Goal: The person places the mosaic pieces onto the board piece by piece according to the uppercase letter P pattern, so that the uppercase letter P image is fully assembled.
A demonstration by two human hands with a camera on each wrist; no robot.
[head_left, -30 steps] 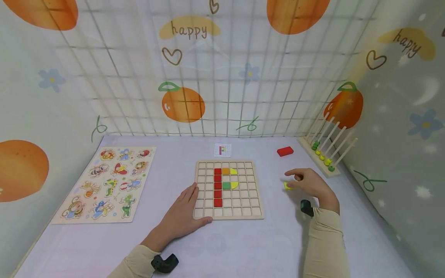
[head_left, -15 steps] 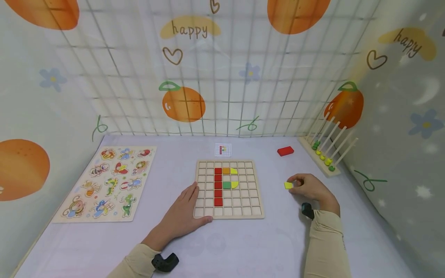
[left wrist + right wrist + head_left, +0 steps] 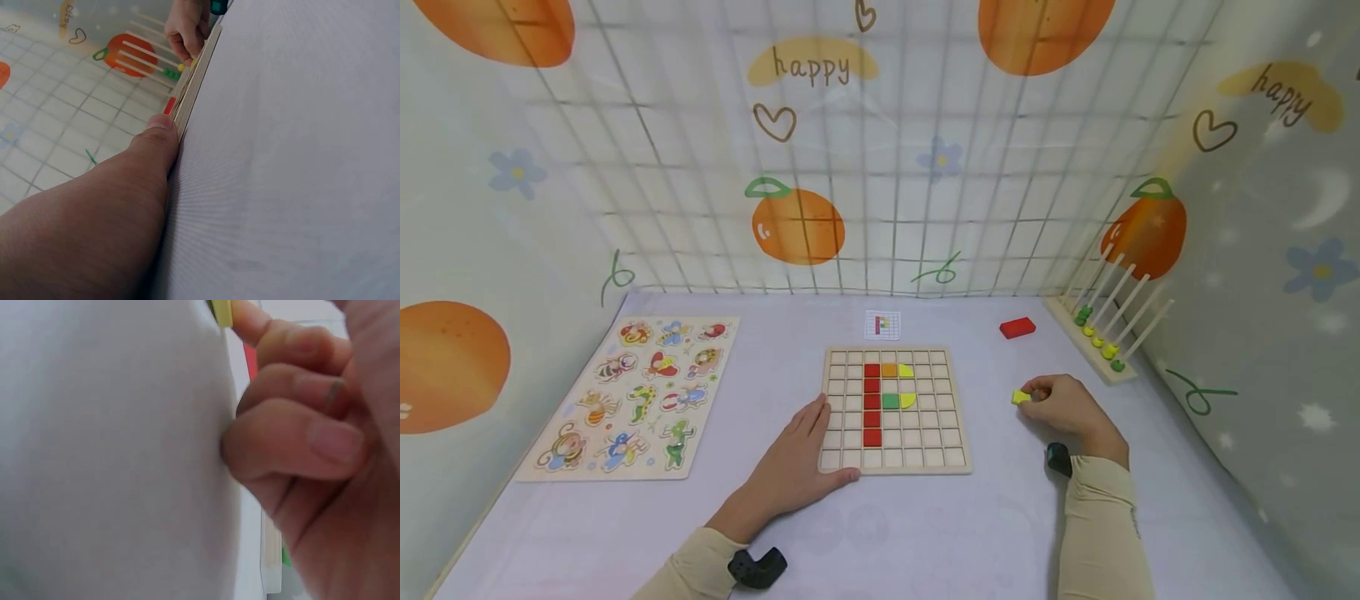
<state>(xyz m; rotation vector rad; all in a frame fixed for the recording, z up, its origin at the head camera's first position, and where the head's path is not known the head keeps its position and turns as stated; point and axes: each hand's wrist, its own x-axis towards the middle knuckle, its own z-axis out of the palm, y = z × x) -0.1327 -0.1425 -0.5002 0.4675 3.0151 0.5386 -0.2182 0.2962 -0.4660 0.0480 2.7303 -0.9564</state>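
Observation:
In the head view, the right hand (image 3: 1063,412) pinches a small yellow block (image 3: 1020,397) between thumb and fingertips, close over the table to the right of the board. The same yellow block (image 3: 222,314) shows at the top of the right wrist view, with the other fingers curled below it. The left hand (image 3: 790,467) rests at the front left corner of a wooden grid board (image 3: 931,418), its thumb along the front edge. Red squares (image 3: 872,401) form a column on the board, with an orange square (image 3: 889,370), a green square (image 3: 891,402) and two yellow rounded pieces (image 3: 907,401) beside them.
A small pattern card (image 3: 882,326) lies behind the board. A red block (image 3: 1017,327) sits at the back right, near a peg stand (image 3: 1097,342) with green and yellow beads. An animal puzzle board (image 3: 625,400) lies at the left.
The right hand has closed its thumb and fingers on the yellow block, which now sits tilted in the fingertips. The left hand stays on the board's corner.

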